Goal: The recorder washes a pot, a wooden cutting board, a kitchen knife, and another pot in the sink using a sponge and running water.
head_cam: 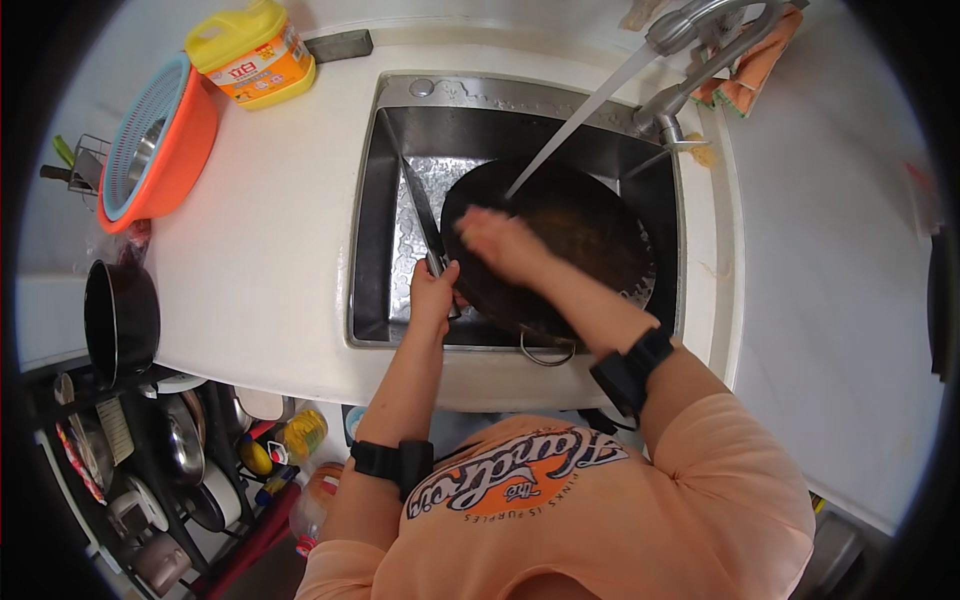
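My left hand (pixel 433 291) grips the metal handle of a kitchen knife (pixel 420 201). Its blade points away from me and appears nearly edge-on above the left part of the steel sink (pixel 525 91). A large dark wok (pixel 600 202) fills much of the sink, its wire loop handle (pixel 549 362) reaching over the front rim. Over the wok's left side is my right hand (pixel 501 241), blurred, just right of the knife; whether its fingers hold anything is unclear. A stream of water (pixel 574 124) runs from the faucet (pixel 679 37) into the wok.
An orange basin (pixel 191 161) with a blue colander (pixel 120 180) stands at the left, near a yellow detergent jug (pixel 259 56). A black pot (pixel 139 322) sits at the counter's left edge, above a rack of cookware (pixel 180 435). An orange cloth (pixel 761 64) hangs behind the faucet.
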Available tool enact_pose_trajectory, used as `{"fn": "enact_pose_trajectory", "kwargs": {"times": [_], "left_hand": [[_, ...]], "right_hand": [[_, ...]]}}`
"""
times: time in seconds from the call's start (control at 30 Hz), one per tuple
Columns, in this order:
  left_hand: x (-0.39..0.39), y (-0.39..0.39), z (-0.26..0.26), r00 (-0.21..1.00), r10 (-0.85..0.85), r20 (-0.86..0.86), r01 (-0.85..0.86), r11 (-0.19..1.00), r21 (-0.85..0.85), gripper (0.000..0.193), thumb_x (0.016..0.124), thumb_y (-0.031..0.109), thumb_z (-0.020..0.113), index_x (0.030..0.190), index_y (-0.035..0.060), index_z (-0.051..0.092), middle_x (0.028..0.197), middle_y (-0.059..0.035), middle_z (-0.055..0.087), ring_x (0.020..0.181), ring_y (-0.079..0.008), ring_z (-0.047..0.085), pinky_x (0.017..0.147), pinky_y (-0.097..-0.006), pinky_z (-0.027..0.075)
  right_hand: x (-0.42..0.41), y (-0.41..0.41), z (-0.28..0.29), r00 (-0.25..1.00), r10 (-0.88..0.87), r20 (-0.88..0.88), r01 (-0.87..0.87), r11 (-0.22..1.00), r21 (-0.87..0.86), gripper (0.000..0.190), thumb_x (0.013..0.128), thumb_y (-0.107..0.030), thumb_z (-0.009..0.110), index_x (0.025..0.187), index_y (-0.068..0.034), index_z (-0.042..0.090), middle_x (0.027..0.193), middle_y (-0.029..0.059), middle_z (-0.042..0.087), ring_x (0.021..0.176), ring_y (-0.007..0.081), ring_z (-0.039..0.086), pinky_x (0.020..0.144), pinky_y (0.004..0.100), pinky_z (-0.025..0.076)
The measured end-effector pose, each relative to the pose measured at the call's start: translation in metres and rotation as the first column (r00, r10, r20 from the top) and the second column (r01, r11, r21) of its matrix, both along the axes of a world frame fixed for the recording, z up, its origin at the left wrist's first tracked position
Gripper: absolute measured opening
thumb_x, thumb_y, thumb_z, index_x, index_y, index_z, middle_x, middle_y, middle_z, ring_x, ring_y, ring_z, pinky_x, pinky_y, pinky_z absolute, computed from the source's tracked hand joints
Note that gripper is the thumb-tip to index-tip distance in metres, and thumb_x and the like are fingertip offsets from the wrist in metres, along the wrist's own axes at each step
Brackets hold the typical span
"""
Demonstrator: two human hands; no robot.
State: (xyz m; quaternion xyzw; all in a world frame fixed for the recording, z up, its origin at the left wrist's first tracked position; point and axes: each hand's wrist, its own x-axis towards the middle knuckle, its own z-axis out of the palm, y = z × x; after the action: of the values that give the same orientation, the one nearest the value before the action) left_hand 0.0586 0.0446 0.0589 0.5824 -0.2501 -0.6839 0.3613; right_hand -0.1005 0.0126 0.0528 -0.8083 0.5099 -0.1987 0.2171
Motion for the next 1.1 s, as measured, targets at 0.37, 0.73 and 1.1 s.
{"fn": "enact_pose_trajectory", "kwargs": {"times": [0.37, 0.73, 1.1], "left_hand": [[-0.006, -0.005, -0.005, 0.999, -0.017, 0.038, 0.019, 0.999, -0.042, 0.019, 0.079, 0.008, 0.052, 0.094, 0.0045, 0.041, 0.076, -0.0085, 0.056, 0.057, -0.0193, 0.058, 0.044, -0.0301, 0.051], [-0.017, -0.004, -0.001, 0.999, -0.009, -0.032, 0.008, 0.999, -0.043, 0.016, 0.077, 0.006, 0.05, 0.09, 0.006, 0.041, 0.071, -0.0087, 0.054, 0.05, -0.0191, 0.056, 0.037, -0.0281, 0.047], [-0.017, -0.005, -0.007, 1.0, -0.013, 0.004, 0.013, 1.0, -0.004, 0.017, 0.076, 0.003, 0.049, 0.09, 0.0037, 0.039, 0.066, -0.0096, 0.053, 0.041, -0.0172, 0.05, 0.031, -0.0271, 0.042]], "right_hand": [[-0.008, -0.086, -0.04, 0.708, -0.308, -0.635, 0.475, 0.874, 0.106, 0.026, 0.07, -0.021, 0.05, 0.092, -0.011, 0.061, 0.101, 0.0108, 0.053, 0.101, 0.0262, 0.046, 0.078, 0.0393, 0.04], [-0.048, -0.014, -0.012, 0.843, -0.357, -0.403, 0.463, 0.862, 0.204, 0.038, 0.083, -0.025, 0.037, 0.119, -0.012, 0.041, 0.13, 0.0094, 0.032, 0.118, 0.0254, 0.033, 0.093, 0.0504, 0.026], [-0.021, -0.033, -0.007, 0.818, -0.493, -0.295, 0.555, 0.812, 0.181, 0.032, 0.079, -0.018, 0.04, 0.11, -0.018, 0.049, 0.123, 0.0073, 0.04, 0.116, 0.0234, 0.036, 0.095, 0.0456, 0.027]]}}
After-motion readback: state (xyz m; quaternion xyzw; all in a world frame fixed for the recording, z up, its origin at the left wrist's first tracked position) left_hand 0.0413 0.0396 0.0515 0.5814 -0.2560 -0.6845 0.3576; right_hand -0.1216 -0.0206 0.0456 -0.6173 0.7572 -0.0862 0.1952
